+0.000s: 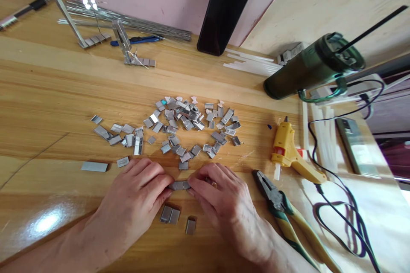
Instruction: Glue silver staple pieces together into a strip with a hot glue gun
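Note:
My left hand and my right hand meet over the wooden table, fingers pinched on opposite ends of a short metal strip made of small grey pieces side by side. Its ends are hidden under my fingertips. Just below it lie a pair of joined metal pieces and one single bent piece. Beyond my hands spreads a loose pile of small folded metal pieces. A flat metal strip rests to the left of my left hand.
Right of my hands are pliers, a yellow glue gun with a black cable, and a dark green tumbler. At the back stand a metal frame, a blue cutter knife, thin metal rods and a black phone.

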A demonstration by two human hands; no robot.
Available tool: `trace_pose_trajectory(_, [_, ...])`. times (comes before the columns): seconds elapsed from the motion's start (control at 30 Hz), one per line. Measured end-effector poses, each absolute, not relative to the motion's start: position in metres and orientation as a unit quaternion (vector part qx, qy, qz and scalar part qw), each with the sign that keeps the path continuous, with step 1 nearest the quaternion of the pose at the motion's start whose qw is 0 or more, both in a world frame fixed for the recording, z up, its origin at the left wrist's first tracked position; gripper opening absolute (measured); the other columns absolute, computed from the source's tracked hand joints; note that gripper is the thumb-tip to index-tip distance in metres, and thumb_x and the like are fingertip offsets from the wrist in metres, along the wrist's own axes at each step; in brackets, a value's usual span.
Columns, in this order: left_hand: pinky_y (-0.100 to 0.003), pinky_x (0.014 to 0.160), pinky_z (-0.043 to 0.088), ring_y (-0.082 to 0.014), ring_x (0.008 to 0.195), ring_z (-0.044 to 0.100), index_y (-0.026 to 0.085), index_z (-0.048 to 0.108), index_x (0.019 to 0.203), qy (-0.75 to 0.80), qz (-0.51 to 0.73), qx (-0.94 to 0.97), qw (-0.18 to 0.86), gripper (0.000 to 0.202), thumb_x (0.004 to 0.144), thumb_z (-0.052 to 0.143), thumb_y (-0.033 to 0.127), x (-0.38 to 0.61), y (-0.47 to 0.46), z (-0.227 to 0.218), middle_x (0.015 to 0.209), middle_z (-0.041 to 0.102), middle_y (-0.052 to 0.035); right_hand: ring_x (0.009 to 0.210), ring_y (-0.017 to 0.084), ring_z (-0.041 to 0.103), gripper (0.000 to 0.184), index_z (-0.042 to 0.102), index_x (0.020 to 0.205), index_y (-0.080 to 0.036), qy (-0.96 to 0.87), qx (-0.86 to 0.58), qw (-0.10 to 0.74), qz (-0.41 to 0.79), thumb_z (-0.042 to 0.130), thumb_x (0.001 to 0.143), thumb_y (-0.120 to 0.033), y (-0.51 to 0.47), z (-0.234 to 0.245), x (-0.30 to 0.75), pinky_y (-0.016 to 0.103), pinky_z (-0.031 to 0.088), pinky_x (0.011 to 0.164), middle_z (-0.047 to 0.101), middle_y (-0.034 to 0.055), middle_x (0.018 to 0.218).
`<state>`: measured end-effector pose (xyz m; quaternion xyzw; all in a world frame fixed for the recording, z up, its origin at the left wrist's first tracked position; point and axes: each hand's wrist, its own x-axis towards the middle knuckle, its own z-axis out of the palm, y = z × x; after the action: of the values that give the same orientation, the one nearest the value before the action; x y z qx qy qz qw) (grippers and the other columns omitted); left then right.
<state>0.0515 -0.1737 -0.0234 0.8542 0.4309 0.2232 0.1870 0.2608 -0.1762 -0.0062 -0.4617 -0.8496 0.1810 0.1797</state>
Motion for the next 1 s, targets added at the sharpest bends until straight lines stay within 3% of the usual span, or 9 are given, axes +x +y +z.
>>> trace_pose_trajectory(0.5, [-0.036, 0.066, 0.039, -0.0212, 0.070, 0.050, 0.018, 0.060, 0.083, 0.435, 0.218, 0.853, 0.189, 0.013, 0.087, 0.055, 0.006, 0.0522, -0.1749, -0.0234, 0.075, 0.059, -0.0018, 0.068, 0.019, 0.055, 0.013, 0.068, 0.082, -0.016, -0.849, -0.462, 0.178, 0.186, 0.061, 0.082, -0.006, -0.1747, -0.0045, 0.2584, 0.031, 0.047, 0.060, 0.061, 0.0051, 0.077])
trace_pose_trajectory(1.0, [-0.037, 0.065, 0.040, -0.0221, 0.072, 0.051, 0.018, 0.059, 0.086, 0.436, 0.216, 0.851, 0.198, 0.012, 0.087, 0.056, 0.007, 0.0518, -0.1753, -0.0219, 0.077, 0.058, -0.0020, 0.072, 0.022, 0.058, 0.011, 0.065, 0.091, -0.015, -0.845, -0.457, 0.183, 0.211, 0.057, 0.087, -0.009, -0.1751, -0.0057, 0.2593, 0.033, 0.048, 0.062, 0.064, 0.0061, 0.082])
